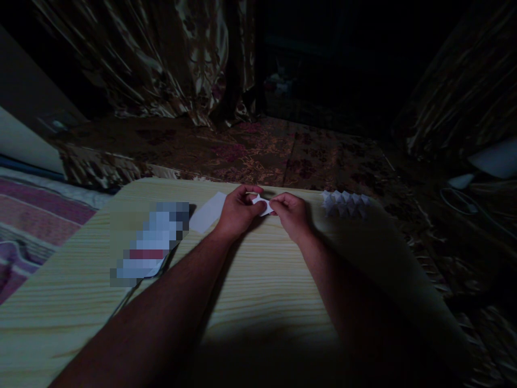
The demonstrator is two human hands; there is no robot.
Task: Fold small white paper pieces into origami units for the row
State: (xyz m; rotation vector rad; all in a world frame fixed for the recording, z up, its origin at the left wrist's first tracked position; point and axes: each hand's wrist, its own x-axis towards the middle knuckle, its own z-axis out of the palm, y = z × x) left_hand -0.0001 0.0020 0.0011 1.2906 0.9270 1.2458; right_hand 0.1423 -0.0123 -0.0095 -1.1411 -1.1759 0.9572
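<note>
Near the far edge of a pale wood-grain table (258, 291), my two hands meet around a small white piece of folded paper (262, 205). My left hand (238, 211) grips its left side, thumb on top. From the right, my right hand (291, 213) pinches the paper's other end between thumb and finger. Its exact folded shape is partly covered by the fingers. Just left of my left hand lies a flat white paper sheet (208, 213). Several small pointed white folded paper pieces (343, 203) stand in rows to the right of my right hand.
A blurred-out, pixelated object (151, 242) rests on the table's left part, with a cable running from it. Beyond the table is a patterned cloth-covered ledge (250, 148) below shiny curtains (181, 59). Striped bedding (36, 215) lies left; a white lamp-like object (495, 159) stands right.
</note>
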